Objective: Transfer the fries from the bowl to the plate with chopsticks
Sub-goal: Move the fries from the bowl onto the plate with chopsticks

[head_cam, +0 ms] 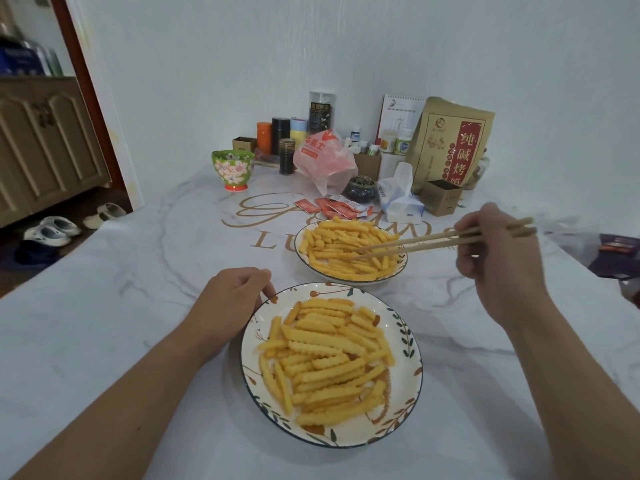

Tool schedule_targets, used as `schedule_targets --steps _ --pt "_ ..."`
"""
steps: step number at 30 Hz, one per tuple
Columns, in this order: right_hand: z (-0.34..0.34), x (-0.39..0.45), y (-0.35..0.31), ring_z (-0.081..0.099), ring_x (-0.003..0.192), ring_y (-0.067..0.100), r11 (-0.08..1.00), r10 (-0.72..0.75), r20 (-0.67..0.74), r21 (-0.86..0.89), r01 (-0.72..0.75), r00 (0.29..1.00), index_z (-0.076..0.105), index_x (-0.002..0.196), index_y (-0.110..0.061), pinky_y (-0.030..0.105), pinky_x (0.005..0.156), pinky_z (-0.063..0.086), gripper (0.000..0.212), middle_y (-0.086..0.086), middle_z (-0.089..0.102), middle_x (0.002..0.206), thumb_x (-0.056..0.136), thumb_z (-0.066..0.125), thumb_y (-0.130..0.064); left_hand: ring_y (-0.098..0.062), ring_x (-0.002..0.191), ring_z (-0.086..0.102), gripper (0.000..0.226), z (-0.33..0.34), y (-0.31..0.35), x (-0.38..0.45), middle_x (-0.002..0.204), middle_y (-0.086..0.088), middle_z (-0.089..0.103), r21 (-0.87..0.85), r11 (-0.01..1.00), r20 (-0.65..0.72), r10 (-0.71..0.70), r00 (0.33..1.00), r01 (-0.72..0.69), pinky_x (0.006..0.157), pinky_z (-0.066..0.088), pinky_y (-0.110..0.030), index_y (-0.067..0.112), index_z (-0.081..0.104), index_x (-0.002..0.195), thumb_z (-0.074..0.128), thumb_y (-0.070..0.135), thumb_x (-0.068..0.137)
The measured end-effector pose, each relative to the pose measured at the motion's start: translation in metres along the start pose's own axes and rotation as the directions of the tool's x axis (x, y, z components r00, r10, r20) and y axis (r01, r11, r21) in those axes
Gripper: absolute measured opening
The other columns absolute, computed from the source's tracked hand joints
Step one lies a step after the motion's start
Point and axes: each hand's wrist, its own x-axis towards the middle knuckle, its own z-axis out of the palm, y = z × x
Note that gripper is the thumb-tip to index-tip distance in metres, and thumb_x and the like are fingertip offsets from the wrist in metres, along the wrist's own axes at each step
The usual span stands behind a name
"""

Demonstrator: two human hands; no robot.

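Note:
A far dish, the bowl (300, 237), holds a heap of crinkle-cut fries (341, 244). Nearer me stands a leaf-patterned plate (408, 344) with a pile of fries (325, 358) on it. My right hand (491, 251) grips a pair of wooden chopsticks (426, 242); their tips reach into the bowl's fries around the middle. Whether the tips pinch a fry I cannot tell. My left hand (232, 296) rests on the table at the plate's upper left rim, fingers curled against the edge.
The white marble-look table (138, 306) carries clutter at the back: a floral cup (232, 169), jars, a pink plastic bag (325, 161), red sauce packets (337, 206), a tissue pack (400, 197), a small box (441, 201) and a brown paper bag (450, 147).

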Motion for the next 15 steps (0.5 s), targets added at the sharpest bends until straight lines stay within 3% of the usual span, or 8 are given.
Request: schedule_targets --steps 6,15 --pt "0.025 -0.014 0.011 0.045 0.045 0.02 0.998 -0.002 0.116 -0.062 0.01 0.993 0.066 0.085 -0.002 0.028 0.04 0.036 0.048 0.004 0.054 0.056 0.104 0.044 -0.04 -0.013 0.047 0.047 0.046 -0.001 0.0 -0.001 0.052 -0.003 0.057 -0.013 1.0 0.01 -0.01 1.0 0.01 0.06 0.04 -0.031 0.013 0.072 0.069 0.049 0.03 0.105" --pt "0.042 -0.02 0.027 0.047 0.044 0.02 0.998 0.063 0.066 0.003 -0.064 0.996 0.067 0.085 -0.001 0.028 0.041 0.038 0.051 0.007 0.053 0.057 0.107 0.039 -0.038 -0.009 0.044 0.047 0.046 0.0 0.001 0.001 0.05 0.001 0.056 0.012 1.0 0.008 -0.007 1.0 0.007 0.059 0.04 -0.03 0.012 0.072 0.07 0.049 0.031 0.106"
